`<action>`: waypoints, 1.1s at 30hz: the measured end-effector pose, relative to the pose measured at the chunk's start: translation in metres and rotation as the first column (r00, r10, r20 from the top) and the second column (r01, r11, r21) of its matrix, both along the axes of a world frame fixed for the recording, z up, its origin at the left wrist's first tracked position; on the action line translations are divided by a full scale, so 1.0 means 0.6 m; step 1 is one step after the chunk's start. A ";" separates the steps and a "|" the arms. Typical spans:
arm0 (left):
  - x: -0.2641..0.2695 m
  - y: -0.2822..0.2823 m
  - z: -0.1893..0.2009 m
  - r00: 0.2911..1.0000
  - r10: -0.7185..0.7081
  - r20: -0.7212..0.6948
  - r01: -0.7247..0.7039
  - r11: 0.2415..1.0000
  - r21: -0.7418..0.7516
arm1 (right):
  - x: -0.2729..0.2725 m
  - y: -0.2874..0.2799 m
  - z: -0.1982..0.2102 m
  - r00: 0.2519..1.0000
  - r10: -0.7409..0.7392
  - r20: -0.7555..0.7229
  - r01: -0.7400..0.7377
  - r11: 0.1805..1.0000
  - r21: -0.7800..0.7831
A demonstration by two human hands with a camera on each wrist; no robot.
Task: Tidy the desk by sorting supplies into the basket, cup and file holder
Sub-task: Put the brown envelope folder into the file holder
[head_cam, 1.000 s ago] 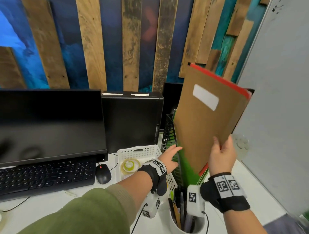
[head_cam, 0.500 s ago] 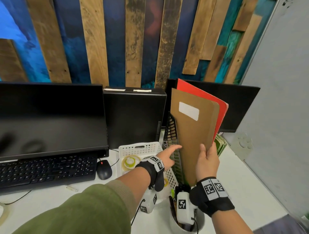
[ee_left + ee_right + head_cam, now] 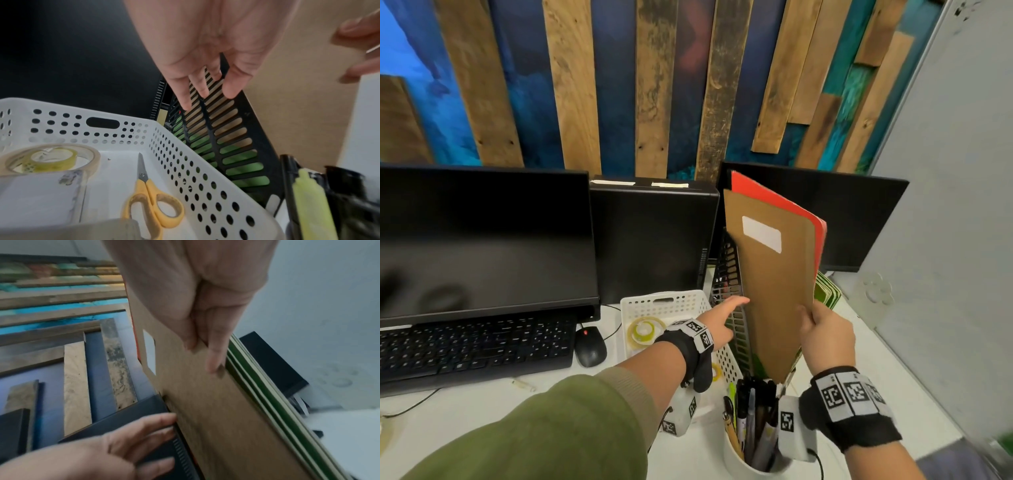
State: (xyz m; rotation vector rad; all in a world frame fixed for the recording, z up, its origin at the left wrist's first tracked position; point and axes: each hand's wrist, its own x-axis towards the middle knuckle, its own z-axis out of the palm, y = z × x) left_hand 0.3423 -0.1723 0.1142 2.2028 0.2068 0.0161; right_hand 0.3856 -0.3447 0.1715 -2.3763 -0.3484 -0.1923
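Observation:
A brown folder [image 3: 774, 281] with a white label, backed by a red folder [image 3: 767, 192], stands tilted in the black slotted file holder [image 3: 727, 274]. My right hand [image 3: 825, 339] pinches the brown folder's right edge [image 3: 205, 353]. My left hand [image 3: 719, 320] lies with straight fingers against the holder's slotted side [image 3: 226, 129]. Green folders [image 3: 827, 293] sit in the holder behind. A white basket [image 3: 654, 303] left of the holder contains tape rolls [image 3: 47, 158], yellow scissors [image 3: 152, 207] and a white pad. A white cup [image 3: 750, 459] full of pens stands in front.
A monitor [image 3: 482, 240], keyboard [image 3: 472, 346] and mouse [image 3: 589, 347] fill the desk's left. A black PC case [image 3: 650, 240] and a second monitor [image 3: 852, 219] stand behind the holder. A grey partition [image 3: 945, 240] closes the right side.
The brown and red folders came down from high on the right into the file holder and now stand more upright. The left hand stayed on the holder's side.

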 end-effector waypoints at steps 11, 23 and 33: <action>-0.002 -0.004 0.004 1.000 0.012 0.004 -0.012 1.000 -0.005 | -0.016 0.003 -0.060 0.998 -0.016 -0.058 0.043 0.864 0.501; 0.002 -0.001 -0.005 1.000 0.001 0.018 -0.001 1.000 0.008 | -0.025 0.011 -0.097 0.993 0.052 -0.106 -0.040 0.993 0.110; -0.007 -0.013 0.003 0.997 0.052 0.054 -0.055 0.998 0.045 | -0.025 0.010 -0.067 0.990 0.012 -0.138 -0.054 0.951 -0.304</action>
